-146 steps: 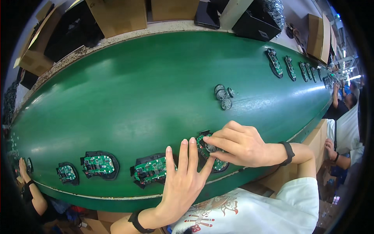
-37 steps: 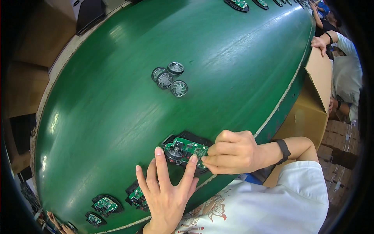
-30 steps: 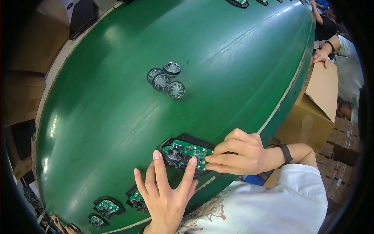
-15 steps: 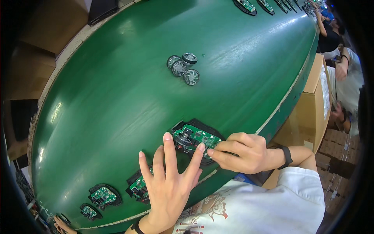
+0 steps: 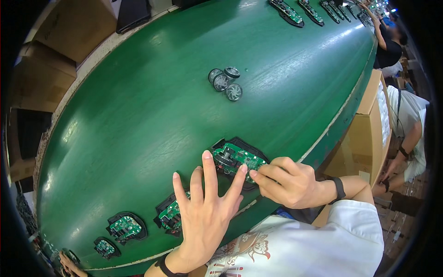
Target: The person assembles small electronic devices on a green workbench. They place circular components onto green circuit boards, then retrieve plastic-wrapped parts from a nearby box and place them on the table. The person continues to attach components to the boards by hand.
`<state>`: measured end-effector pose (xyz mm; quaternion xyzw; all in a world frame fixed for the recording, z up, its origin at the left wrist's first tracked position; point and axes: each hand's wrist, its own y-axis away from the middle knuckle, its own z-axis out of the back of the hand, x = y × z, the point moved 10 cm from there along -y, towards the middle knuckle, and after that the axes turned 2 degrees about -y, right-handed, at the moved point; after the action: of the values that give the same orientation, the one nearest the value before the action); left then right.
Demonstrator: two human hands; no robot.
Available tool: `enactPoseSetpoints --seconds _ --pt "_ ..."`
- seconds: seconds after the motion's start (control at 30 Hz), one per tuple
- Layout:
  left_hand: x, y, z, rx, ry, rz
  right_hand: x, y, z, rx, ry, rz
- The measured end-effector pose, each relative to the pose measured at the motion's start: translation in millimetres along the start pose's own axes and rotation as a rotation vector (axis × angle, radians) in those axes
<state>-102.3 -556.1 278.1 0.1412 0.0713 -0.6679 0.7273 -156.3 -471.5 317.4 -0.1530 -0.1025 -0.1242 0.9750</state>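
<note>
A green circuit board (image 5: 235,157) with a dark scroll wheel sits in a black mouse shell (image 5: 257,150) near the belt's front edge. My left hand (image 5: 205,207) is spread over its left side, the index fingertip on the board and the middle fingertip by the shell's left end. My right hand (image 5: 293,183) is pinched at the board's right end, its thumb and fingertips together. Whatever lies between them is too small or hidden to make out. Partly beneath my left hand is a second board in a shell (image 5: 170,214).
Several dark spoked wheels (image 5: 221,82) lie on the green belt (image 5: 138,120). Two more mouse assemblies (image 5: 125,227) rest at lower left, others (image 5: 287,11) at the far end. A cardboard box (image 5: 357,138) stands right of the belt; people (image 5: 408,134) are beyond it.
The whole view has shifted slightly, with belt things appearing a little to the right. Both hands keep nearly the same pose at the board. A person on the right has bent lower.
</note>
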Motion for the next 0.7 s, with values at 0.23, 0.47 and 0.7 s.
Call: enactPoseSetpoints --seconds 0.23,0.47,0.7 --pt "2 3 5 0.004 0.087 -0.022 -12 -6 7 0.114 -0.109 -0.065" --pt "39 36 42 -0.007 0.116 0.102 -46 3 20 0.098 -0.219 -0.24" --pt "61 81 27 0.091 0.146 0.239 -19 6 2 0.206 -0.188 -0.145"
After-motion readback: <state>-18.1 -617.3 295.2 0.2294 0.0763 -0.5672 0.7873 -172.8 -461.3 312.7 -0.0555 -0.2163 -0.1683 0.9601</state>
